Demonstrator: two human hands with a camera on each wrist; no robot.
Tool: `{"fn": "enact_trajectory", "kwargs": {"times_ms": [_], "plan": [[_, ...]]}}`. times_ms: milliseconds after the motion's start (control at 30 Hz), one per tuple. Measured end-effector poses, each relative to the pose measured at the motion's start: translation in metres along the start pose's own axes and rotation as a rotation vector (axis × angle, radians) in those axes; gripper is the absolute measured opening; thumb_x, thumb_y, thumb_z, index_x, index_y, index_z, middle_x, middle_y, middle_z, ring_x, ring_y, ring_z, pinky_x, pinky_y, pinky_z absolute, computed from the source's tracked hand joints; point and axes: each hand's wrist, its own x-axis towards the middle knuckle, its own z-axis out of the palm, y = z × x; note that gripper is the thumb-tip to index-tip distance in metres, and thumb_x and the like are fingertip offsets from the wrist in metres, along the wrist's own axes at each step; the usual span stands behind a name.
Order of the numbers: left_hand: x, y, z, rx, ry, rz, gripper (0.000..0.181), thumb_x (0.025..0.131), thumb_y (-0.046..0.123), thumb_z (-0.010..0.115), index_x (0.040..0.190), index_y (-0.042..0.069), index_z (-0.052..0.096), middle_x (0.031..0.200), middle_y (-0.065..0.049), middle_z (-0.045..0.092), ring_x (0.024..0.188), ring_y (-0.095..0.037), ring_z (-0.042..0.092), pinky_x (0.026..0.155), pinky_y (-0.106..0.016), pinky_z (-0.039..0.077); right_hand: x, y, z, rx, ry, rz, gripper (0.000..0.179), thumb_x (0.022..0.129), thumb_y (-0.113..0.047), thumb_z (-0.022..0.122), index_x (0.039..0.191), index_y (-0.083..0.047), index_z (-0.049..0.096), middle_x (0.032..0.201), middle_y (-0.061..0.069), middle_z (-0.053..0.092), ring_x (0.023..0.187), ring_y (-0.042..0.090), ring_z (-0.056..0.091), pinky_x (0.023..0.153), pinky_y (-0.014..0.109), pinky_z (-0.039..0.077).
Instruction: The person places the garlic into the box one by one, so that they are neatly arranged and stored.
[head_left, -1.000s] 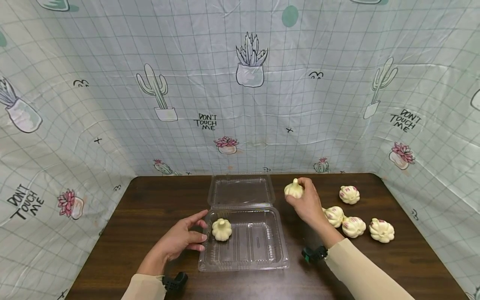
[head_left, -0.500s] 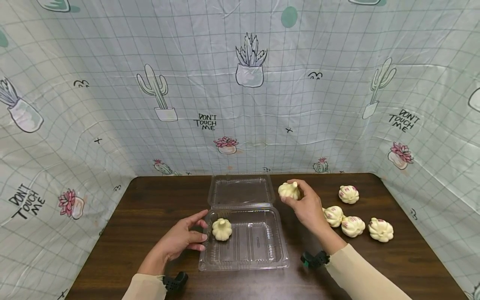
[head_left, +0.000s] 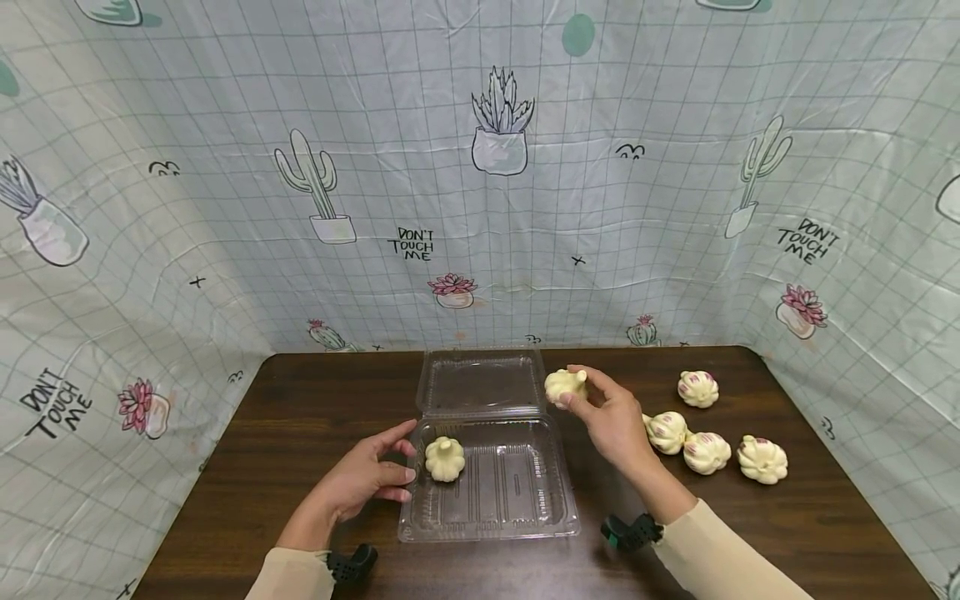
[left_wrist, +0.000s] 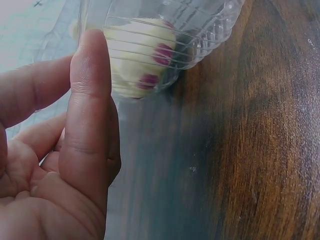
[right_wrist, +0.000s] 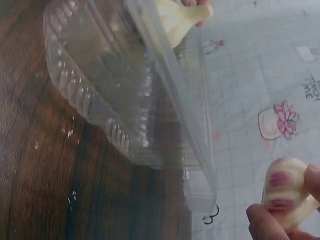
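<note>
Between thumb and fingers my right hand (head_left: 617, 421) pinches a garlic bulb (head_left: 564, 387), its stem pointing up and right, just right of the clear lid. The right wrist view shows pink-purple patches on this held bulb (right_wrist: 282, 192). A hinged clear plastic container (head_left: 498, 508) lies open on the table, lid (head_left: 483, 379) laid back. Inside its left part sits another garlic bulb (head_left: 445, 460), stem up. My left hand (head_left: 360, 477) rests with fairly straight fingers against the container's left edge. Close up, a left finger (left_wrist: 90, 95) is at the clear wall, the bulb showing through.
Several more garlic bulbs with pink marks lie on the right of the dark wooden table (head_left: 315, 392), among them one garlic bulb (head_left: 698, 389) at the back and another garlic bulb (head_left: 762, 460) farthest right. A patterned curtain (head_left: 525, 208) surrounds the table's back and sides.
My right hand has moved left toward the lid with the garlic bulb, whose stem has tipped from upright to the right. The left hand and the container have stayed put.
</note>
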Motion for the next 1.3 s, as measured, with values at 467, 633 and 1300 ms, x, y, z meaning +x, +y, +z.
{"fn": "enact_trajectory", "kwargs": {"times_ms": [467,633,1300], "plan": [[0.0,0.002,0.001,0.002,0.005,-0.001,0.081,0.098,-0.009,0.064,0.168,0.002,0.023,0.127,-0.02,0.043,0.075,-0.018,0.059,0.068,-0.029,0.064,-0.015,-0.022,0.011,0.117,-0.046,-0.008,0.033,0.096,-0.007,0.077,0.128,-0.004,0.07,0.123,0.023,0.074,0.107,0.026,0.076,0.075,0.021,0.063],[0.0,0.002,0.001,0.009,0.007,-0.005,0.082,0.098,-0.009,0.064,0.168,0.002,0.023,0.128,-0.02,0.043,0.074,-0.018,0.059,0.068,-0.029,0.064,-0.019,-0.026,0.016,0.057,-0.051,-0.005,0.035,0.096,-0.013,0.079,0.13,-0.007,0.072,0.124,0.02,0.075,0.112,0.032,0.075,0.076,0.019,0.062],[-0.001,0.002,0.002,0.015,0.012,-0.014,0.081,0.099,-0.008,0.064,0.168,0.003,0.023,0.129,-0.021,0.044,0.074,-0.018,0.061,0.068,-0.029,0.064,-0.036,-0.035,0.05,0.098,-0.099,-0.018,0.031,0.092,-0.008,0.081,0.122,-0.01,0.078,0.122,0.018,0.075,0.103,0.03,0.078,0.074,0.027,0.065]]}}
